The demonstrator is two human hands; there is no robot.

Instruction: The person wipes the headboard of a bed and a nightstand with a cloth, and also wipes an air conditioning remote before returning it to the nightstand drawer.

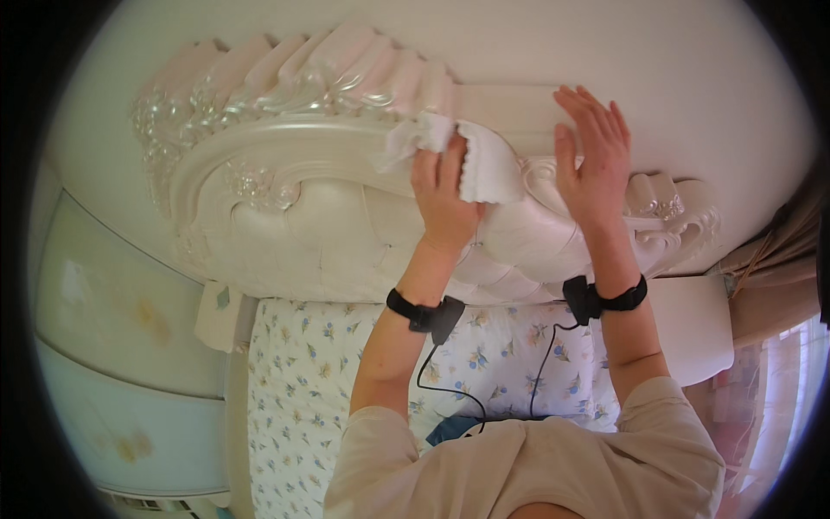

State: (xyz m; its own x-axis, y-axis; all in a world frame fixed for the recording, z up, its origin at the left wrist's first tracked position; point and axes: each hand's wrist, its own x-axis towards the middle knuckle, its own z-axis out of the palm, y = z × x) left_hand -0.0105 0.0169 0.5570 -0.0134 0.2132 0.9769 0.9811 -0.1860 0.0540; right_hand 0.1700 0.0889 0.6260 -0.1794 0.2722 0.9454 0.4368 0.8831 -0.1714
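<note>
My left hand (pixel 449 194) holds a white cloth (pixel 489 165) with a scalloped edge against the upper frame of a carved, pearly white headboard (pixel 285 133). Part of the cloth bunches up above and to the left of my fingers. To the right, my right hand (pixel 596 162) has its fingers apart and holds nothing; it is over the headboard's top edge, near a carved scroll. Whether its fingertips touch the surface I cannot tell. Below both hands lies the headboard's tufted padding (pixel 337 240).
A bed with a floral sheet (pixel 305 389) lies below the headboard. White nightstands flank it, left (pixel 217 318) and right (pixel 694 324). Cabinet panels (pixel 130 292) are at left, a brown curtain (pixel 784 259) at right. Black cables (pixel 454 391) hang from my wrist straps.
</note>
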